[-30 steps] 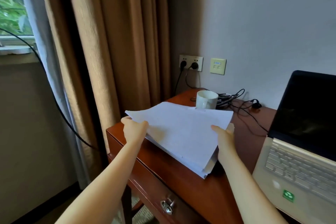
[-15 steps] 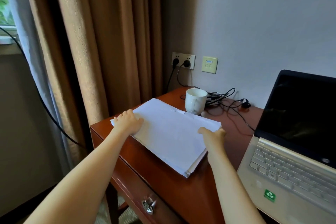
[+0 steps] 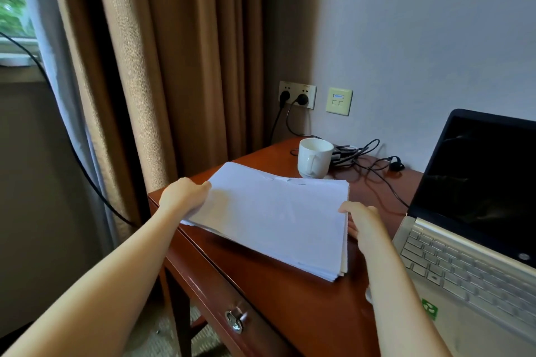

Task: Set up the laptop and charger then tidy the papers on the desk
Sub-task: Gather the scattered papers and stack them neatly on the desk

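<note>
Clock bearings are taken from the paper stack (image 3: 275, 217), 12 o'clock pointing away from the person.

**Task items**
- The paper stack is one pile of white sheets on the left part of the wooden counter (image 3: 275, 307). Its 9 o'clock edge juts past the counter's edge. I cannot tell whether the pile rests fully on the wood.
- The left hand (image 3: 182, 197) grips the stack's 9 o'clock edge with curled fingers.
- The right hand (image 3: 362, 223) pinches the 3 o'clock edge, thumb on top.
- One laptop (image 3: 478, 211) stands at 3 o'clock with its lid open and screen dark. It is near the right hand but apart from the sheets. One green sticker (image 3: 429, 309) is on its palm rest.

**Surroundings**
- One white mug (image 3: 314, 158) stands upright at 1 o'clock, just beside the stack's far edge, handle toward the camera. It is the closest obstacle.
- Black cables (image 3: 362, 153) lie tangled behind the mug, between 1 and 2 o'clock. One lead runs toward the laptop.
- There are two wall plates at 12 o'clock. The socket plate (image 3: 297, 94) carries two black plugs, and the beige data plate (image 3: 338, 101) is just beside it.
- A brown curtain (image 3: 174, 66) hangs at 10 to 11 o'clock, with a window (image 3: 14, 9) beyond it.
- One metal drawer knob (image 3: 235, 320) is at 6 to 7 o'clock, on the counter's front.
</note>
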`<state>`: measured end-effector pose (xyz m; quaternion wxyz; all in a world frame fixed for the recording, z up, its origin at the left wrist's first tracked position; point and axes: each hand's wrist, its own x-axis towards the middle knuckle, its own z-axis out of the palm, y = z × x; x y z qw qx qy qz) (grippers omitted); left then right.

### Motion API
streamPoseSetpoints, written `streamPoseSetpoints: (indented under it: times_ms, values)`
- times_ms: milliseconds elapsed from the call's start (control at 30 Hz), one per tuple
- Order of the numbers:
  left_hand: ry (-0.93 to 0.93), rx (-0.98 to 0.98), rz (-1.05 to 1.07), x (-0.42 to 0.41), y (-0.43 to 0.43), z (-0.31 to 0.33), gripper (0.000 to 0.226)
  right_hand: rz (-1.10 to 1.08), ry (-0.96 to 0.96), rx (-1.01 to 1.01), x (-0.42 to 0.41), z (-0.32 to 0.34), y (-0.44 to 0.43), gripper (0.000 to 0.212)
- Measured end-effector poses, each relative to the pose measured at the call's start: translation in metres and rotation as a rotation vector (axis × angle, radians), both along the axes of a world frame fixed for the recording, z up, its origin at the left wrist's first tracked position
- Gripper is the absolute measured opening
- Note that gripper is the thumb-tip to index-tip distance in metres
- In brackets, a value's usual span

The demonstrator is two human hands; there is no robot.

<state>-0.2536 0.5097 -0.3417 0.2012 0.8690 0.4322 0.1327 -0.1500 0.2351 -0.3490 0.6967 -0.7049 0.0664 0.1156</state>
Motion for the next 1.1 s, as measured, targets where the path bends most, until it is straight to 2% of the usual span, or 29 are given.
streamPoseSetpoints:
  times_ms: [133,200,300,367,467,600,700,767,867,967,1100]
  values:
    - [-0.019,-0.019,0.03,-0.008,-0.007,0.001,0.047,0.063,-0.03,-0.208,-0.003,-0.003,0.006,0.019]
    - [-0.024,-0.061,0.028,-0.01,-0.01,0.003,0.049,0.075,-0.069,-0.3,-0.008,-0.003,0.009,0.022]
    - [-0.105,-0.18,0.054,-0.011,-0.011,0.006,0.049,0.108,-0.104,-0.448,-0.014,-0.001,0.011,0.058]
    - [-0.117,-0.233,0.054,-0.013,-0.01,0.005,0.051,0.111,-0.147,-0.491,-0.014,-0.002,0.009,0.059]
    - [-0.058,-0.221,0.024,-0.017,-0.016,0.005,0.053,0.151,-0.217,-0.45,-0.018,0.0,0.004,0.051]
    - [-0.061,-0.251,0.02,-0.019,-0.017,0.009,0.053,0.176,-0.217,-0.44,-0.022,-0.001,-0.001,0.047]
    - [-0.145,-0.41,0.016,-0.018,-0.012,0.007,0.054,0.145,-0.168,-0.307,-0.018,-0.005,-0.003,0.044]
    - [-0.206,-0.558,0.023,-0.022,-0.011,0.003,0.063,0.095,-0.146,-0.237,-0.017,-0.007,-0.004,0.045]
    - [-0.244,-0.655,0.035,-0.03,-0.008,0.001,0.067,0.052,-0.158,-0.191,-0.018,-0.009,-0.004,0.044]
    - [-0.309,-0.77,-0.028,-0.035,-0.002,0.009,0.054,0.021,-0.216,-0.117,-0.022,-0.003,-0.004,0.048]
    - [-0.485,-0.793,-0.241,-0.044,-0.006,0.022,0.01,-0.015,-0.394,0.02,-0.028,0.014,-0.005,0.048]
